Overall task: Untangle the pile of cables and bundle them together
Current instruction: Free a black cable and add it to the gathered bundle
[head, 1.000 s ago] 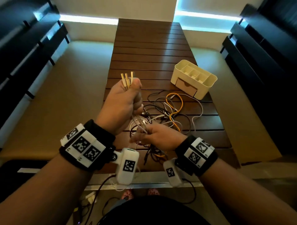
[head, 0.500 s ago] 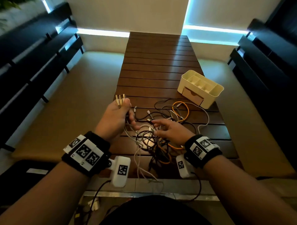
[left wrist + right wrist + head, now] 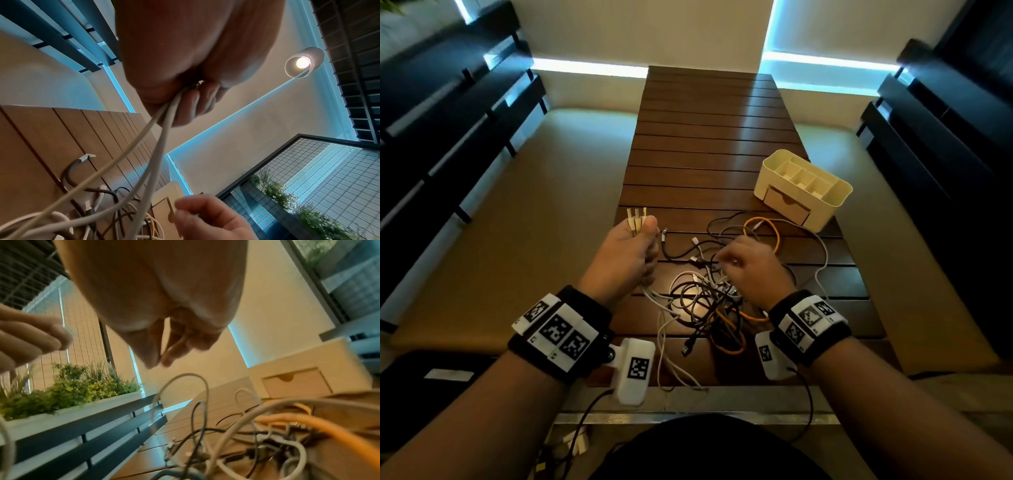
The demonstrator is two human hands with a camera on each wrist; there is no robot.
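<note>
A tangled pile of white, black and orange cables lies on the near end of the dark slatted table. My left hand is raised at the pile's left edge and grips white cables; their plug ends stick up out of the fist. In the left wrist view the white cables run down from the left hand into the pile. My right hand hovers over the pile's far side. In the right wrist view the right hand has loosely curled fingers and nothing shows between thumb and forefinger.
A cream desk organizer with compartments and a small drawer stands at the table's right edge, just beyond the pile. An orange cable loop lies near it. White cable ends reach the table's front edge. Cushioned benches flank the table.
My left hand has come down from a raised position, still gripping the white cables. My right hand has let go of the strands near the left hand and moved forward over the pile.
</note>
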